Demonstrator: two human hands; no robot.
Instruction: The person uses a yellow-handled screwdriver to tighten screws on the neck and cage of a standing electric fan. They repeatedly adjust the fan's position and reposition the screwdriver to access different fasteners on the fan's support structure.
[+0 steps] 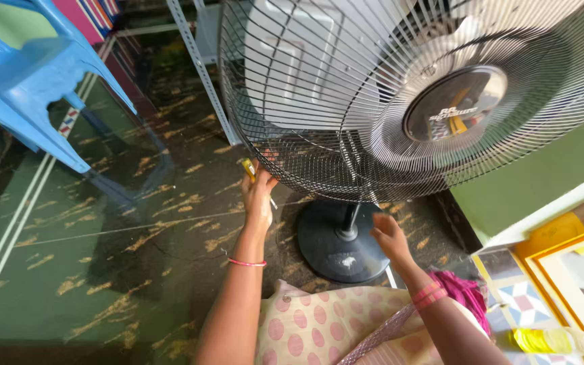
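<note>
A pedestal fan with a black wire grille fills the upper middle of the head view. It stands on a round black base. My left hand is raised to the lower left rim of the grille and grips a small yellow-handled tool, pressed against the rim. My right hand hovers below the grille, just right of the fan's pole, fingers loosely apart and holding nothing. The fan's dark round centre cap faces toward me.
A blue plastic chair stands at the upper left. A grey metal rack leg rises behind the fan. The floor is dark green with yellow flecks. A green wall and a yellow-framed tiled edge lie right.
</note>
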